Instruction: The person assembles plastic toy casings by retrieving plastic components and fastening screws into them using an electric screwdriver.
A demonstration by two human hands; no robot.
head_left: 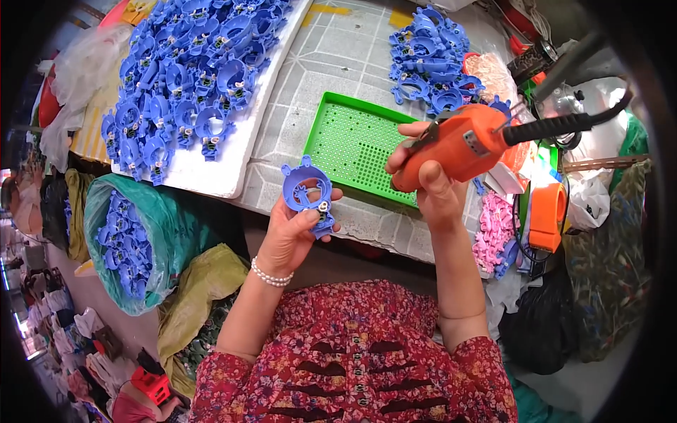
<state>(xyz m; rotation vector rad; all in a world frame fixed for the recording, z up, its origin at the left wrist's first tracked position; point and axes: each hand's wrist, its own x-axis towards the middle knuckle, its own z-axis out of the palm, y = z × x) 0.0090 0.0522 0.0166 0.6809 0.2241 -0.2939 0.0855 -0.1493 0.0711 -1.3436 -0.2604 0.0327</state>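
Observation:
My left hand (288,229) pinches a blue plastic toy part (307,185) by its lower end, thumb in front. The part has a round ring with two ear-like knobs on top and a small white-and-dark detail near its base. In my right hand (436,185) is an orange corded power tool (458,144), with fingers wrapped round its body. A thick black cable leaves its upper right end; its working tip is hidden by the hand. The tool hangs over the right side of a green perforated plastic tray (338,123), and the blue part is by the tray's near left corner.
Many like blue parts cover a white board (222,180) on the left, with another blue pile (427,56) at the far right. A teal bag (180,218) of blue parts stands below the board. Pink pieces (493,229) and an orange holder-like object (546,215) lie right.

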